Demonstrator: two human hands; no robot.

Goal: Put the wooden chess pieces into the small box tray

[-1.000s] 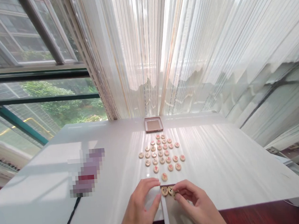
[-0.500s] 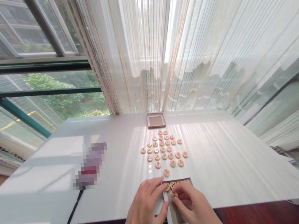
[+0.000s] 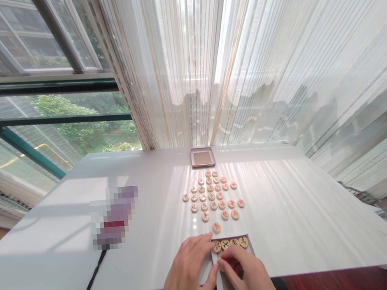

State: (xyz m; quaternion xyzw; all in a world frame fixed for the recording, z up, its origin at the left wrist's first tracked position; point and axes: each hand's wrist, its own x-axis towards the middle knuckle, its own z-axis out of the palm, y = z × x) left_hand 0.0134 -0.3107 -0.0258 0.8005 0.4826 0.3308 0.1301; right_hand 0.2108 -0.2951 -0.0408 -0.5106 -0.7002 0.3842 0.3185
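A shallow open box [image 3: 227, 289] lies at the table's front edge, with several round wooden Chinese chess pieces [image 3: 234, 243] in a row along its far end. My left hand [image 3: 191, 268] grips the box's left side, fingertips by the far corner and thumb against the near wall. Inside the box my right hand [image 3: 245, 270] pinches a chess piece [image 3: 220, 263] just below the row, by the left wall; the fingers mostly hide it. Beyond the box, many loose pieces with red or black characters lie on the table, the closest a red one [image 3: 216, 227].
The white table [image 3: 303, 225] runs back to a sheer curtain [image 3: 188, 74]. An open box lid [image 3: 202, 158] sits at the back, past the loose pieces. To the left lies a blurred purple object [image 3: 120, 213] with a black cable [image 3: 94, 275].
My right hand has moved left and slightly nearer me with the piece, towards the box's left wall, uncovering more of the row. My left hand stays at the box. The view has shifted slightly.
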